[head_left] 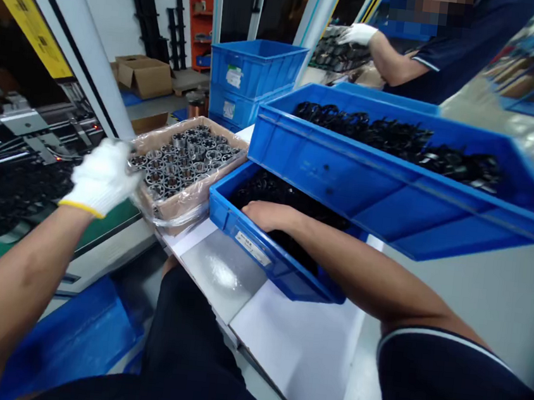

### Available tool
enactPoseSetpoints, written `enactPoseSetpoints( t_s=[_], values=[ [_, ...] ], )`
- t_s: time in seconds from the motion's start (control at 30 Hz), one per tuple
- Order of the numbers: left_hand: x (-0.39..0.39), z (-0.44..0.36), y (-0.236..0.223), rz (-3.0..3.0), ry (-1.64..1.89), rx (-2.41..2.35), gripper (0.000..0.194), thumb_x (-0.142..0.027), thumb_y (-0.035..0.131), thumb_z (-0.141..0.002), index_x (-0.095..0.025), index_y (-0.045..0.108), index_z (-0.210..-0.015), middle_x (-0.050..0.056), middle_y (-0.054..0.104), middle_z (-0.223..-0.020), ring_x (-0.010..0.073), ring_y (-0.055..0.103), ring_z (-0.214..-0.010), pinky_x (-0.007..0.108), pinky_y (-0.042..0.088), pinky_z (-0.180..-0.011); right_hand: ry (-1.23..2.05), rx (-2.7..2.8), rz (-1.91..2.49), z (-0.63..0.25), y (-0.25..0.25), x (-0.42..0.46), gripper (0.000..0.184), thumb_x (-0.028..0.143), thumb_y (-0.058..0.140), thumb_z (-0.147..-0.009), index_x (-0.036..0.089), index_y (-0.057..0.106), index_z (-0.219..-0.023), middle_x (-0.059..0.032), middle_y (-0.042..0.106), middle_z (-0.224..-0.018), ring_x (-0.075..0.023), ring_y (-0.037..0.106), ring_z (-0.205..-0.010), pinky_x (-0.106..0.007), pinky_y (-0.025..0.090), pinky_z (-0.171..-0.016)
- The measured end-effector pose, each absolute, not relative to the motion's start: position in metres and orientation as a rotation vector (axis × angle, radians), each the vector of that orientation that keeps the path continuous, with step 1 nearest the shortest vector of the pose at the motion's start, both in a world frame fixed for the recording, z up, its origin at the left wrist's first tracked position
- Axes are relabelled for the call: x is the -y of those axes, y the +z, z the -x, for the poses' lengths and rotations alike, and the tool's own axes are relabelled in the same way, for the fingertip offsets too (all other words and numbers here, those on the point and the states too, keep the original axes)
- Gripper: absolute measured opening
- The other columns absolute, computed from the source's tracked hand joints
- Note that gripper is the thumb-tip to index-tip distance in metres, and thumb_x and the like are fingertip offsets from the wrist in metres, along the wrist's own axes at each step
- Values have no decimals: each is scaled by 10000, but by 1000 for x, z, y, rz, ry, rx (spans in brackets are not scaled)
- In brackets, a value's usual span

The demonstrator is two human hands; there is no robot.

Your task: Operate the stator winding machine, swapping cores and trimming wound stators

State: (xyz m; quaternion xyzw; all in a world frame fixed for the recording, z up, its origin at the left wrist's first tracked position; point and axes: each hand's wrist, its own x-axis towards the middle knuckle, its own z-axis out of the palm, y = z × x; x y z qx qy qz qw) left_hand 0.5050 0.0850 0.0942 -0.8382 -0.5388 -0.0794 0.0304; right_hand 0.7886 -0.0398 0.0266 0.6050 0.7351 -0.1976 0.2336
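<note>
My left hand (103, 176), in a white knitted glove with a yellow cuff, is at the left edge of an open cardboard box (190, 201) lined with clear plastic. Motion blurs its fingers, and I cannot tell whether it grips the plastic. Rows of ring-shaped metal parts (175, 162) stand inside the box. My bare right hand (272, 216) reaches into the lower blue bin (225, 211), among dark parts (268, 186). Its fingertips are hidden there by the hand itself and the bin wall.
A larger blue bin (328, 162) of black parts overhangs the lower one. Stacked blue crates (256, 75) stand behind the box. Machinery (30, 130) is at left. Across the bins, a co-worker's gloved hand (358, 34) touches stacked parts. White table surface (299, 350) shows in front.
</note>
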Motion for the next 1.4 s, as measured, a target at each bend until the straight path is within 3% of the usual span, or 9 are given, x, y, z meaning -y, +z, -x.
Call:
enactPoseSetpoints(
  t_s=[0.17, 0.27, 0.43, 0.67, 0.77, 0.87, 0.97, 1.2, 1.4],
  values=[
    [-138, -596, 65, 2805, 253, 1255, 629, -426, 483, -945, -154, 458, -1512, 232, 605, -1420, 401, 632, -1256, 507, 526, -1033, -495, -1986, -1691, -790, 37, 46, 308, 188, 535, -984, 43, 774, -1112, -221, 751, -1138, -306, 737, -1102, -309, 539, -876],
    [-159, -631, 51, 2859, 250, 1223, 641, -407, 474, -950, -175, 439, -1547, 227, 602, -1440, 370, 636, -1266, 448, 521, -1033, -467, -1906, -1704, -795, 47, 50, 304, 83, 588, -885, 23, 764, -1125, -231, 750, -1133, -324, 732, -1113, -318, 546, -858],
    [-172, -644, 33, 2881, 82, 1316, 573, -453, 533, -922, -139, 599, -1396, 246, 600, -1413, 397, 622, -1259, 467, 511, -1034, -513, -1857, -1617, -797, 56, 56, 410, 28, 622, -821, 21, 736, -1216, -220, 739, -1187, -342, 694, -1201, -339, 537, -958],
    [-146, -624, 53, 2868, -545, 1535, 435, -469, 503, -964, -164, 643, -1241, 161, 656, -1335, 334, 637, -1216, 453, 525, -1009, -431, -1968, -1731, -803, 48, 59, 393, 36, 592, -845, 80, 751, -1202, -174, 750, -1186, -316, 697, -1203, -343, 529, -1021],
    [-101, -598, 57, 3069, -1390, 1506, 401, -470, 635, -880, -162, 641, -1136, 106, 717, -1153, 252, 670, -1062, 395, 548, -952, -280, -2133, -1883, -806, 42, 55, 371, 175, 598, -940, 111, 721, -1284, -158, 724, -1247, -294, 684, -1216, -349, 504, -1077],
    [-42, -549, 45, 3234, -2243, 1273, 612, -379, 805, -719, -165, 607, -1257, 104, 704, -1196, 230, 672, -1071, 356, 557, -951, -184, -2189, -1941, -804, 35, 52, 355, 228, 539, -996, 120, 730, -1275, -159, 720, -1222, -277, 699, -1165, -344, 508, -1063],
    [12, -488, 33, 3277, -2186, 1463, 806, -286, 889, -632, -241, 580, -1374, 72, 685, -1277, 240, 678, -1125, 352, 560, -996, -216, -2128, -1889, -799, 28, 50, 284, 210, 554, -982, 126, 772, -1143, -158, 747, -1150, -284, 713, -1134, -327, 530, -996],
    [69, -412, 36, 2800, -1934, 1386, 451, -282, 786, -793, -235, 668, -1225, 62, 669, -1267, 238, 677, -1159, 374, 558, -1043, -89, -2051, -2041, -788, 49, 44, 168, 253, 680, -933, 121, 770, -987, -149, 769, -1095, -295, 725, -1093, -334, 542, -966],
    [77, -408, 33, 2654, -2304, 1620, 758, -356, 965, -595, -267, 647, -1277, 29, 717, -1218, 254, 698, -1101, 377, 590, -1001, 284, -2996, -2102, -731, 89, 62, 232, 367, 718, -931, 139, 750, -959, -165, 702, -1300, -288, 669, -1232, -417, 511, -1127]
  ],
)
